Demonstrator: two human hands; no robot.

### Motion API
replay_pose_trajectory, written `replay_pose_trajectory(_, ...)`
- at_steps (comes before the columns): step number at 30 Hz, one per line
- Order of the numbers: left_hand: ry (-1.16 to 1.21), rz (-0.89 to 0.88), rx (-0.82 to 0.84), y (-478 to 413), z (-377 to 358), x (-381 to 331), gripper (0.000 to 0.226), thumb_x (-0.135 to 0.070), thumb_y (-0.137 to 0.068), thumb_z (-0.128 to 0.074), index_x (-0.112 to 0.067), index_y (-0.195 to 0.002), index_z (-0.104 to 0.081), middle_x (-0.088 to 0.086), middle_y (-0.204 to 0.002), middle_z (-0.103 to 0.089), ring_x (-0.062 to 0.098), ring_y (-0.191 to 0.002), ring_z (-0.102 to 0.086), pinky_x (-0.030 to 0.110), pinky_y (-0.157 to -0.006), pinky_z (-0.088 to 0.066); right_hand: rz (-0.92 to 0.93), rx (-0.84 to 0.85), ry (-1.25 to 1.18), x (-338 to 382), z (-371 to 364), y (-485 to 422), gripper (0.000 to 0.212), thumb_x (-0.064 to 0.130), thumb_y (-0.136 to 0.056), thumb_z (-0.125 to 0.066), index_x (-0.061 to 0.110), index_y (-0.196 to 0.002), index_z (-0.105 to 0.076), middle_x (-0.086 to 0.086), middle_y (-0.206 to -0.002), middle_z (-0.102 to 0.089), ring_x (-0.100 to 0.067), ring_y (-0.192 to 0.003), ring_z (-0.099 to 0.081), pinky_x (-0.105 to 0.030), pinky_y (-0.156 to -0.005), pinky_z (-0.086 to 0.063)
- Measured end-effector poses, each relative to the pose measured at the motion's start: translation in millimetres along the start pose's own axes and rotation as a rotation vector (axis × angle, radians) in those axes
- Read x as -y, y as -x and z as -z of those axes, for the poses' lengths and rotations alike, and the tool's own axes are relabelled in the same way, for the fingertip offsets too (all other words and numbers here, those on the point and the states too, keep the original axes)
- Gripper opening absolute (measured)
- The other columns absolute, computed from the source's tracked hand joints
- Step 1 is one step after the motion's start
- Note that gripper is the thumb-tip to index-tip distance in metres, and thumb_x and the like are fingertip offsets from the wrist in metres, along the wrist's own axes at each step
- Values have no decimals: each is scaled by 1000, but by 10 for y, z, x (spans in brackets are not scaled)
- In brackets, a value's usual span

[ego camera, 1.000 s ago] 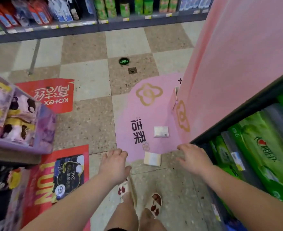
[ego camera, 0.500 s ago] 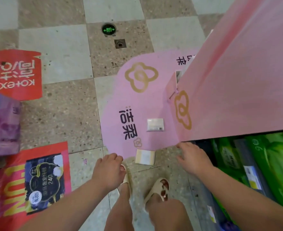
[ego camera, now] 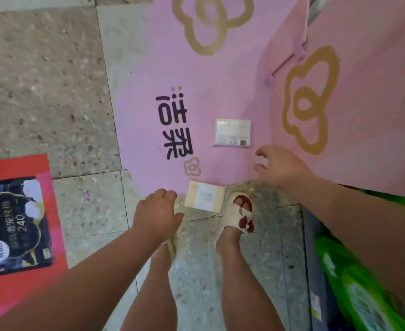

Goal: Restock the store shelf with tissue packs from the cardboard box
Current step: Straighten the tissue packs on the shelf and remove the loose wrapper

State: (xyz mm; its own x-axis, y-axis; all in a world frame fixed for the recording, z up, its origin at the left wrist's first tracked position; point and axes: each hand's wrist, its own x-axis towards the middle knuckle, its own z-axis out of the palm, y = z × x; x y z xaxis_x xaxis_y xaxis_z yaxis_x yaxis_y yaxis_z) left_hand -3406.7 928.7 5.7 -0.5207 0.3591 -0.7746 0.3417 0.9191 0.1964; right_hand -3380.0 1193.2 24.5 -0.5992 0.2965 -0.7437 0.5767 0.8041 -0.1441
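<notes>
Two small tissue packs lie on the floor. A white pack point(ego camera: 232, 133) with a barcode rests on the pink floor decal point(ego camera: 149, 68). A cream pack point(ego camera: 205, 195) lies at the decal's near edge, touching my right sandal point(ego camera: 237, 215). My left hand point(ego camera: 157, 215) hovers just left of the cream pack, fingers loosely curled, holding nothing. My right hand point(ego camera: 280, 168) reaches low beside the white pack, fingers spread and empty. No cardboard box is in view.
A pink display panel point(ego camera: 363, 91) with a gold flower stands at the right. Green tissue packages point(ego camera: 354, 283) fill the low shelf below it. A red floor advert point(ego camera: 15, 223) lies at the left. Speckled tiles cover the floor.
The view has tilted down and closer to the floor. Both hands have dropped toward the two packs, and my right hand has spread its fingers near the white pack.
</notes>
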Motion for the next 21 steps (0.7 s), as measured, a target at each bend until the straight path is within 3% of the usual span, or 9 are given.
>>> replay_pose_trajectory(10, 129, 174, 119, -1156, -1121, 24, 58, -44, -89, -56, -17, -137, -37, 6, -137, -44, 28, -121, -48, 40, -96, -40, -38, -13, -13, -522, -998, -1464, 44, 29, -92, -55, 14, -133, -48, -11, -131, -52, -30, -115, -53, -36, -92, -43)
replay_pose_trajectory(17, 338, 290, 141, -1747, -1658, 34, 66, -42, -85, -64, -12, -137, -35, 11, -135, -43, 31, -123, -45, 44, -96, -41, -124, -46, -81, -737, -1368, -2185, 48, 26, -87, -58, 9, -131, -49, -18, -132, -48, -36, -116, -52, -39, -94, -46)
replay_pose_trajectory(21, 427, 350, 129, -2003, -1841, 89, 68, -41, -81, -68, -11, -134, -37, 11, -132, -47, 31, -121, -48, 44, -96, -43, -207, -110, -195, -800, -1442, -2495, 58, 28, -88, -62, 4, -135, -40, -18, -135, -46, -35, -121, -50, -36, -94, -43)
